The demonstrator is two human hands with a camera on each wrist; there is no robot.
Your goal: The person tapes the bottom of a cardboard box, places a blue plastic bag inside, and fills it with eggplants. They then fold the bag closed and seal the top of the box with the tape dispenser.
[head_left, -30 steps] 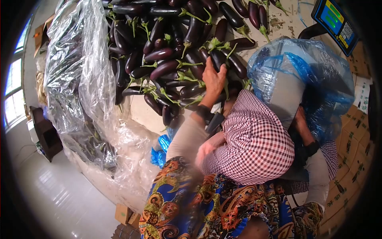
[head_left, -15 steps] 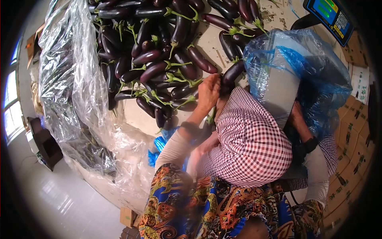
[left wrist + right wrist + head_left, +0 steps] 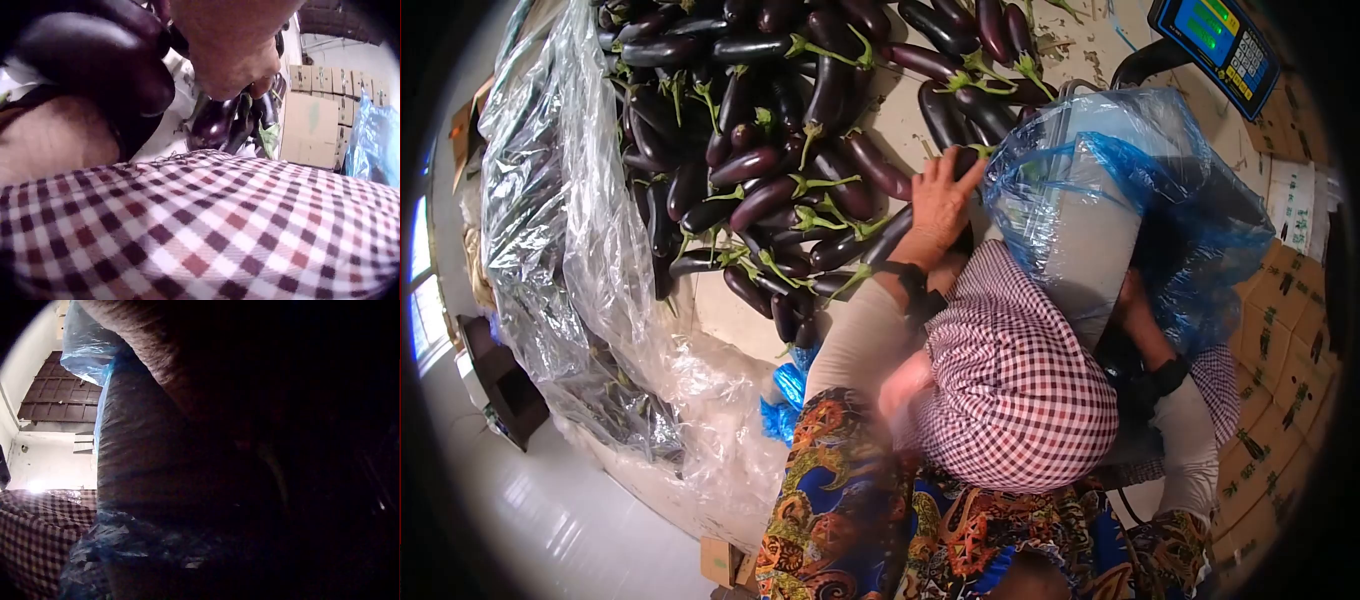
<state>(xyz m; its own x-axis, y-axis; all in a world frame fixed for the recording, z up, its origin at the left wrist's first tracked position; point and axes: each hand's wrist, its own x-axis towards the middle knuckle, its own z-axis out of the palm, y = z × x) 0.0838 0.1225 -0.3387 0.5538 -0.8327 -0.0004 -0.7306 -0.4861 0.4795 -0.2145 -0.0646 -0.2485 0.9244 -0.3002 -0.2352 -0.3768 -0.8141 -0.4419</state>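
While a heap of eggplants [image 3: 743, 167] lies outside the blue bag [image 3: 1135, 160], the left hand [image 3: 940, 205] curls round one eggplant [image 3: 968, 160] towards the worktop's [image 3: 903, 115] near edge; the right hand's [image 3: 1138, 312] grip and the bag's fill cannot be told.

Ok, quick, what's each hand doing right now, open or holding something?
Left hand: at the eggplants, can't tell if it grips one.
Right hand: by the blue bag, fingers hidden, can't tell.
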